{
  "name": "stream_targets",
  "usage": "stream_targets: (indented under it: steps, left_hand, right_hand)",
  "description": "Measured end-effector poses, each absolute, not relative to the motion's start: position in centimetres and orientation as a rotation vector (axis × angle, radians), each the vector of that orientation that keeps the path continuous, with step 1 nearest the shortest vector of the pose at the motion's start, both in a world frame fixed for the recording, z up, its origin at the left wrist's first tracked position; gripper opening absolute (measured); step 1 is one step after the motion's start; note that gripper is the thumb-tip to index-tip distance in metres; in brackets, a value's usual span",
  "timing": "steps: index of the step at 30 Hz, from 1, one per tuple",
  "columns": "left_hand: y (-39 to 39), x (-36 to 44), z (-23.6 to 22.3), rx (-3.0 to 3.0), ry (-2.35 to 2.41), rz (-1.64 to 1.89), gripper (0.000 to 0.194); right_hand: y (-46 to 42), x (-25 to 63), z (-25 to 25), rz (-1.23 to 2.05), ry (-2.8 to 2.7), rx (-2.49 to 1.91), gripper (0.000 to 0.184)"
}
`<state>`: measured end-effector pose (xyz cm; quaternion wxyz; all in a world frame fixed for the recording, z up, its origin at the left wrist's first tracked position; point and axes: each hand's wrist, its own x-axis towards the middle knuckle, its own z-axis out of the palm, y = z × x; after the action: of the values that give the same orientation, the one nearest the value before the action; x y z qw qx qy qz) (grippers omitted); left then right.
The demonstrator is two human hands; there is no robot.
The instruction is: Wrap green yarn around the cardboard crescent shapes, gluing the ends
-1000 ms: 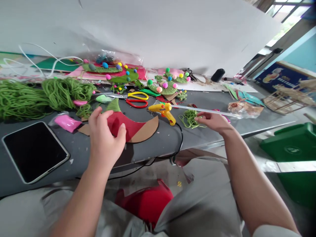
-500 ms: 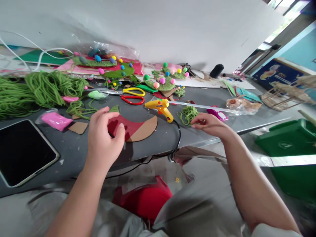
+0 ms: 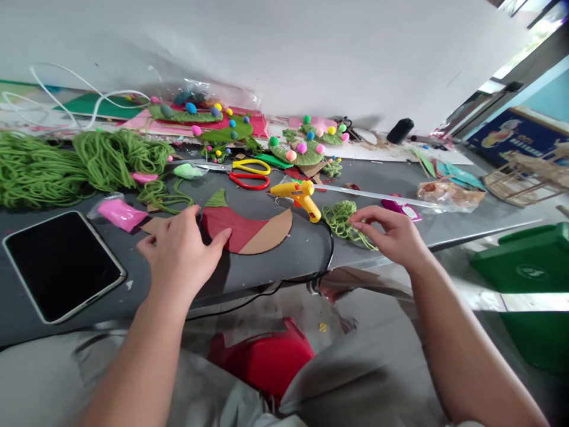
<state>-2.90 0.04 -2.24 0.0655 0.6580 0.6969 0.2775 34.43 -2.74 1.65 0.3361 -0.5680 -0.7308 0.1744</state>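
A crescent-shaped cardboard cutout (image 3: 240, 232) lies on the grey table. Its left tip is green, its middle dark red, and its right end bare brown. My left hand (image 3: 178, 246) is at the cutout's left side, thumb stretched out over the red part and apart from the fingers. Whether the thumb presses on it is hard to see. My right hand (image 3: 386, 231) has thumb and forefinger pinched on strands of a small green yarn bundle (image 3: 341, 214). Between the hands, behind the cutout, lies a yellow glue gun (image 3: 299, 196) with a long clear glue stick.
Scissors (image 3: 249, 174) with yellow and red handles lie behind the cutout. Thick green yarn hanks (image 3: 120, 157), a pink packet (image 3: 122, 214) and a tablet (image 3: 64, 267) are at left. Pompom-dotted green pieces (image 3: 306, 155) line the back. A black cord (image 3: 331, 249) crosses the front edge.
My left hand has shifted left and lowered, uncovering more of the cutout's red and green end. My right hand stays by the yarn bundle, whose strands now trail toward the front. The view shifted slightly.
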Motion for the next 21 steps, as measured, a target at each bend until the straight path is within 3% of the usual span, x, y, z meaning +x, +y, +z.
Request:
stream_targets:
  steps: [5, 8, 10, 13, 17, 21]
  left_hand:
    - [-0.5, -1.7, -1.9, 1.994, 2.001, 1.080, 0.037]
    - [-2.0, 1.4, -1.0, 1.998, 1.501, 1.339, 0.024]
    - [-2.9, 4.4, -0.6, 1.911, 1.161, 1.228, 0.030]
    - [-3.1, 9.1, -0.9, 1.890, 0.897, 1.108, 0.058]
    - [-1.8, 12.6, -2.0, 2.001, 0.959, 1.126, 0.019]
    - [-1.2, 12.1, -2.5, 2.035, 0.947, 1.140, 0.016]
  right_hand:
    - [-3.9, 30.9, 1.5, 0.153, -1.616, -1.341, 0.006]
    - [-4.0, 29.1, 1.8, 0.144, -1.604, -1.278, 0.010]
    - [-3.8, 28.1, 2.0, 0.204, -1.618, -1.268, 0.011]
    - [-3.4, 26.6, 2.2, 0.266, -1.616, -1.258, 0.011]
    - [-3.2, 24.5, 2.9, 0.296, -1.567, -1.124, 0.015]
    - [-4.0, 23.4, 6.2, 0.320, -1.379, -0.875, 0.018]
